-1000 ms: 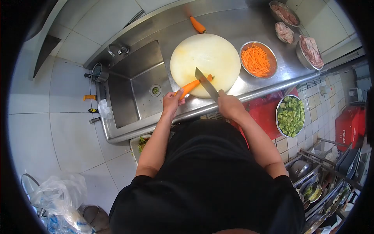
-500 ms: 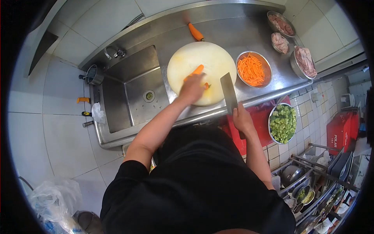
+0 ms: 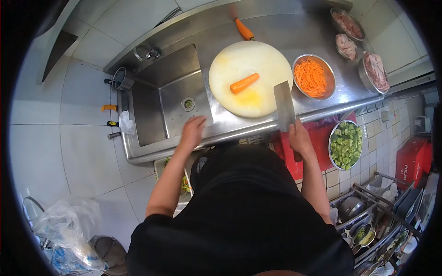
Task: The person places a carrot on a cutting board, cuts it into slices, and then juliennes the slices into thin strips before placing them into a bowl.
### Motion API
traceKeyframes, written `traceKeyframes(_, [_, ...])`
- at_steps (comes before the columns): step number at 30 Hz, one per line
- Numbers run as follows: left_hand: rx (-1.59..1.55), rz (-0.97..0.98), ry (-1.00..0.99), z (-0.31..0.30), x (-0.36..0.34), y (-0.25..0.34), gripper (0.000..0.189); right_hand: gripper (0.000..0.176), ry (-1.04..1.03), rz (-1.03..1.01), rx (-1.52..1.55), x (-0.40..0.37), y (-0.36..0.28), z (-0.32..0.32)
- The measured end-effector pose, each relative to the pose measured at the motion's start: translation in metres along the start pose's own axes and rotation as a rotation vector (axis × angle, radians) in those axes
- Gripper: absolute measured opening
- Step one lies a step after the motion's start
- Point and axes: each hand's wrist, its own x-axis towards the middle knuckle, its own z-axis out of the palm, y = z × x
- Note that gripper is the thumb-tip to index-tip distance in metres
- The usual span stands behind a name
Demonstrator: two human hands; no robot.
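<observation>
My left hand (image 3: 193,130) is over the sink's front edge, with its fingers curled together; what they hold, if anything, is hidden. My right hand (image 3: 300,137) grips the handle of a cleaver (image 3: 284,103), whose broad blade points up beside the round board's right edge. On the white board (image 3: 230,60) lies one peeled carrot piece (image 3: 245,83), slanted, touched by neither hand. Another carrot (image 3: 244,29) rests behind the board. A steel bowl of carrot strips (image 3: 311,77) stands just right of the board.
The sink (image 3: 177,92) is at the left. Bowls of raw meat (image 3: 375,71) stand at the far right of the counter. Below the counter are a bowl of chopped green vegetables (image 3: 345,145), a red surface (image 3: 294,166) and a container of scraps (image 3: 185,186).
My left hand has moved off the board, left and toward my body. The small carrot bits are no longer on the board. My right hand still holds the cleaver.
</observation>
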Motion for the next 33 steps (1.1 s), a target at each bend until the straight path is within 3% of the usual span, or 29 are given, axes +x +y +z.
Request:
traceKeyframes(3, [0.316,-0.42,-0.268,-0.082,-0.081,-0.04,0.027,0.032,-0.003,0.011,0.039,0.002,0.003,-0.002])
traceKeyframes(5, [0.525,-0.522,-0.466,-0.107,-0.138,-0.104,0.031,0.032,-0.01,0.024,0.056,0.003,-0.001,-0.007])
traceKeyframes(7, [0.631,-0.507,-0.38,-0.127,-0.167,-0.114,0.034,0.033,-0.062,0.095,0.078,0.004,-0.002,-0.011])
traceKeyframes(8, [0.726,-0.482,-0.287,-0.129,-0.169,-0.117,0.038,0.033,-0.031,0.014,0.052,0.006,0.004,-0.008])
traceKeyframes(10, [0.598,-0.351,0.092,-0.123,-0.134,-0.116,0.042,0.033,-0.033,0.01,0.037,0.007,0.007,-0.008])
traceKeyframes(12, [0.228,-0.36,0.222,-0.106,-0.06,-0.054,0.039,0.034,-0.032,-0.001,0.015,0.008,0.007,-0.009])
traceKeyframes(13, [0.156,-0.366,0.162,-0.096,-0.025,-0.023,0.035,0.034,-0.042,0.003,-0.002,0.009,0.006,-0.01])
traceKeyframes(16, [-0.12,-0.002,0.12,-0.029,0.064,0.072,0.031,0.034,-0.043,0.017,-0.035,0.007,-0.002,-0.013])
traceKeyframes(19, [0.082,0.37,-0.013,0.044,0.13,0.111,0.038,0.033,0.009,-0.003,-0.053,0.002,-0.005,-0.009])
traceKeyframes(23, [0.387,0.376,-0.114,0.076,0.18,0.114,0.051,0.033,0.056,0.014,-0.006,-0.011,-0.006,-0.005])
traceKeyframes(25, [0.363,0.103,-0.403,0.065,0.199,0.104,0.06,0.031,0.05,0.052,0.037,-0.024,-0.007,-0.003])
traceKeyframes(27, [0.421,0.13,-0.473,0.056,0.201,0.101,0.058,0.029,0.069,0.075,0.126,-0.041,-0.014,-0.005])
traceKeyframes(29, [-0.089,0.059,-0.485,0.053,0.189,0.1,0.05,0.028,0.046,0.083,0.149,-0.048,-0.013,-0.005])
traceKeyframes(30, [-0.083,0.065,-0.498,0.054,0.18,0.102,0.05,0.028,0.052,0.094,0.158,-0.051,-0.016,-0.006])
traceKeyframes(32, [-0.74,-0.038,-0.438,0.061,0.161,0.107,0.044,0.028,0.042,0.04,0.188,-0.053,-0.026,-0.007])
traceKeyframes(33, [-0.738,-0.038,-0.447,0.064,0.155,0.107,0.044,0.028,0.045,0.047,0.193,-0.05,-0.03,-0.006])
